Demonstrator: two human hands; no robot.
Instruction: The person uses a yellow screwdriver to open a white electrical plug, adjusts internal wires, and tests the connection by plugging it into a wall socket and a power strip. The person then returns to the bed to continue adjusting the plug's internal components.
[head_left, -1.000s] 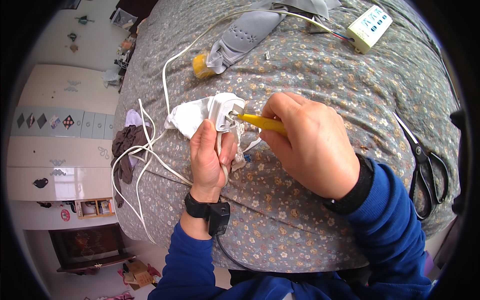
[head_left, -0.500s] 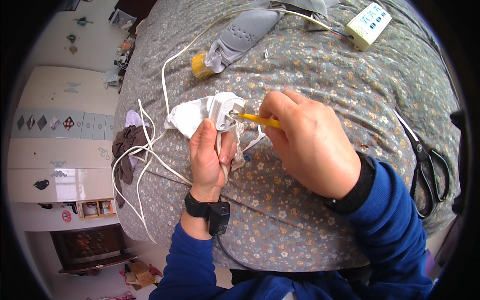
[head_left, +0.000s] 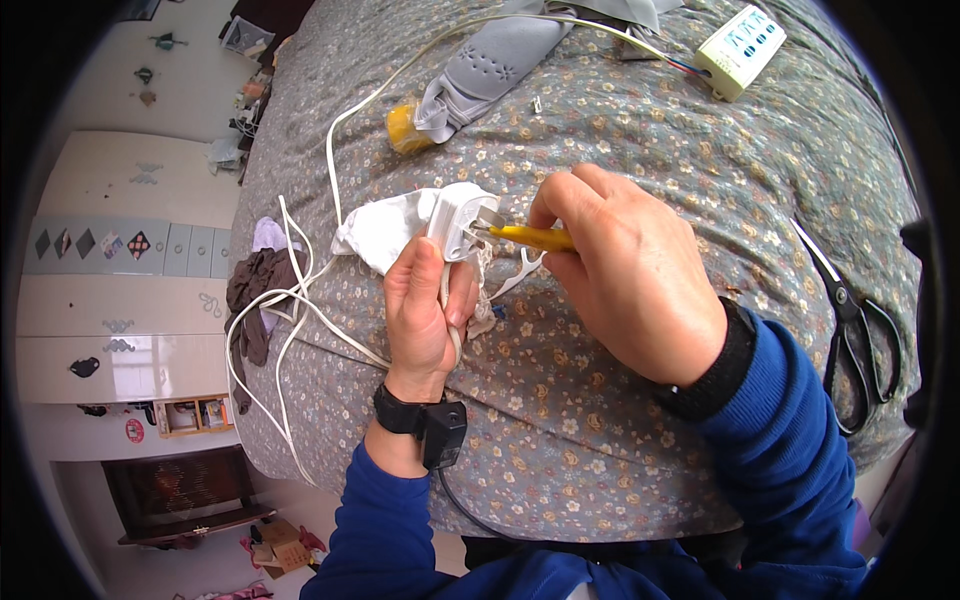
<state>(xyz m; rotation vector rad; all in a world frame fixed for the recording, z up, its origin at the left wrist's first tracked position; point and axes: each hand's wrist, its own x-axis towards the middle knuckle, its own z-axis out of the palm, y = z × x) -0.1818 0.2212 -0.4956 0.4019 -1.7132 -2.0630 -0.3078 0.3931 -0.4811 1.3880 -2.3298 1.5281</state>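
A white plug (head_left: 458,222) with metal prongs sits upright in my left hand (head_left: 422,312), the fingers and thumb closed round its lower part and its white cable. My right hand (head_left: 635,270) pinches a slim yellow-handled tool (head_left: 535,237). Its tip meets the plug's face beside the prongs; the tip is too small to make out its kind. A white cloth (head_left: 385,230) lies just behind and left of the plug. Under the tool, a small white Y-shaped pick (head_left: 522,272) rests on the floral bedcover (head_left: 590,450).
Black-handled scissors (head_left: 850,325) lie at the right. A white power strip (head_left: 742,52) with a cable sits at the far right. Farther back are a grey fabric roll (head_left: 490,70) and a yellow tape-like piece (head_left: 405,128). Loops of white cable (head_left: 290,380) and brown cloth (head_left: 255,290) lie left.
Both hands, with the plug and the yellow-handled tool, have shifted slightly to the right. The tool still touches the plug's face.
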